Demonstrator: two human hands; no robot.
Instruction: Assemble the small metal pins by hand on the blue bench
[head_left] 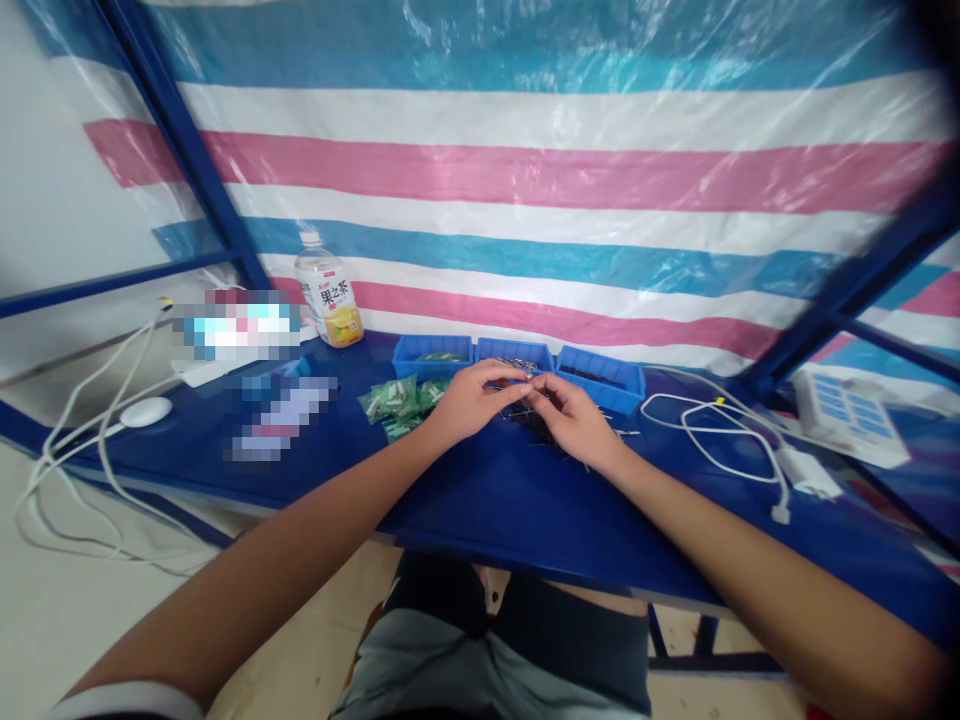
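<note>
My left hand point(476, 400) and my right hand point(574, 420) meet over the table, fingertips pinched close together. What lies between them is too small to make out. Under and beside my right hand spreads a pile of thin black pieces point(534, 428), with some shiny metal pieces point(514, 410) near it. Close to my left hand lie small green packets point(391, 402). Just behind the hands stand three blue bins: the left bin point(433, 369) holds greenish things, the middle bin point(517, 350) shiny metal pieces, the right bin point(600, 392) black pieces.
A drink bottle point(330, 295) stands at the back left, near a white cable point(105, 440) and a round white object point(145, 412). To the right are a white charger point(808, 472), its looped cable and a power strip point(851, 415). A striped plastic sheet point(525, 180) hangs behind the blue table point(480, 510).
</note>
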